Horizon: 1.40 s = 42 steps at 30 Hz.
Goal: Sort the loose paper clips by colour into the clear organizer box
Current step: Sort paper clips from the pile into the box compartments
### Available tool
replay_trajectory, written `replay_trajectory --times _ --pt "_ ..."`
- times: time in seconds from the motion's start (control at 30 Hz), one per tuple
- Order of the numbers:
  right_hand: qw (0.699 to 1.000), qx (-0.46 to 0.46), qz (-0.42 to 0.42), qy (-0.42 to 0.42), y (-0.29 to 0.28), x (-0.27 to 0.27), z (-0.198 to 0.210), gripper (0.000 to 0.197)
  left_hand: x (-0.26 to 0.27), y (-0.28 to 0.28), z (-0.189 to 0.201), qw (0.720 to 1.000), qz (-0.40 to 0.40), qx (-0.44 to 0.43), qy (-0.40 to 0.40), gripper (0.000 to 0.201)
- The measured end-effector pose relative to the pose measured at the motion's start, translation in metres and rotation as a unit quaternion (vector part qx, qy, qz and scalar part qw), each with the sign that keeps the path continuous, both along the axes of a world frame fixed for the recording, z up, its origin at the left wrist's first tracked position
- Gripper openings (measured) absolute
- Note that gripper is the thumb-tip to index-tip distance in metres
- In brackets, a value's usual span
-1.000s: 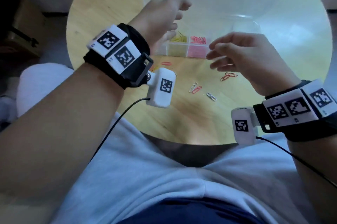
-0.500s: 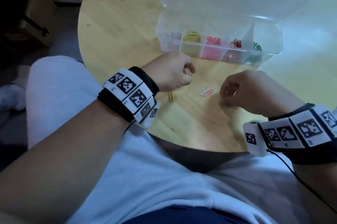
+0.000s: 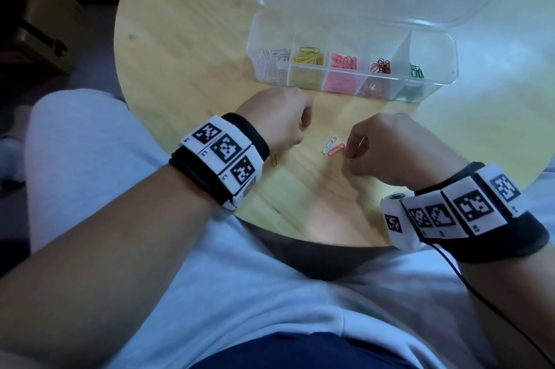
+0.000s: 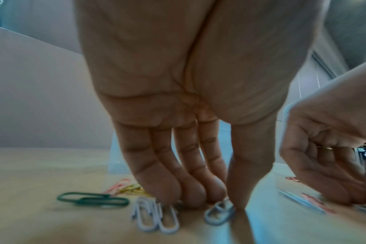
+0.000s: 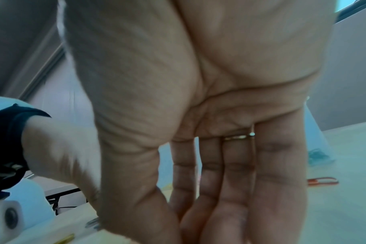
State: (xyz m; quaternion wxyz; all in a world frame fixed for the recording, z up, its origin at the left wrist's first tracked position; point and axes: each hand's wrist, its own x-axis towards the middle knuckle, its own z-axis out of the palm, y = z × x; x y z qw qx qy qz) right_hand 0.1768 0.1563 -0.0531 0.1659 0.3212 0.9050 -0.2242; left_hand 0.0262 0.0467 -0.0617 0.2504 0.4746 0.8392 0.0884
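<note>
Five compartments of the box (image 3: 444,47) already held sorted clips, so we judged the job mostly done.
On the table (image 3: 186,47) we counted about seven loose clips (image 4: 155,216); our left hand (image 3: 279,119) pressed straight fingers beside a pale one, and whether our right hand (image 3: 387,146) held anything, we could not tell.

Round wooden table (image 3: 186,47) in the middle. Brown cardboard box (image 3: 39,35) on the floor, far left. Grey floor (image 3: 90,68) beside it.
</note>
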Motion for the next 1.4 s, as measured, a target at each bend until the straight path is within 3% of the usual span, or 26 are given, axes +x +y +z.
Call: replay_trajectory --times 0.47,0.6,0.73,0.97,1.07,1.17,1.27,1.4 --pt "1.000 -0.003 0.022 0.002 0.002 0.003 -0.004 0.008 0.006 -0.001 0.000 0.999 -0.019 0.012 0.024 0.022" --pt "1.000 0.023 -0.006 -0.019 0.012 0.008 0.003 0.016 -0.007 -0.005 0.011 0.997 0.050 0.037 -0.048 0.019" --pt "0.999 0.026 -0.008 -0.042 0.010 0.009 0.004 0.018 -0.034 -0.018 0.027 0.984 0.139 0.086 -0.067 0.013" --pt "0.997 0.046 0.025 -0.057 -0.003 0.002 -0.001 0.026 -0.044 -0.025 0.029 0.977 0.189 0.059 -0.079 0.013" --pt "0.999 -0.015 0.018 -0.025 -0.002 0.003 0.002 0.024 -0.043 -0.020 0.026 0.979 0.187 0.033 -0.071 0.021" --pt "0.987 -0.149 -0.036 0.050 0.004 0.002 0.010 0.019 -0.041 -0.019 0.022 0.986 0.165 -0.006 -0.033 0.017" --pt "0.941 -0.275 -0.122 0.155 0.005 -0.002 0.012 0.026 -0.038 -0.019 0.018 0.988 0.142 -0.056 0.000 0.019" --pt "0.893 -0.338 -0.179 0.236 0.002 -0.012 0.006 0.023 -0.032 -0.016 0.015 0.985 0.132 -0.107 0.022 0.023"
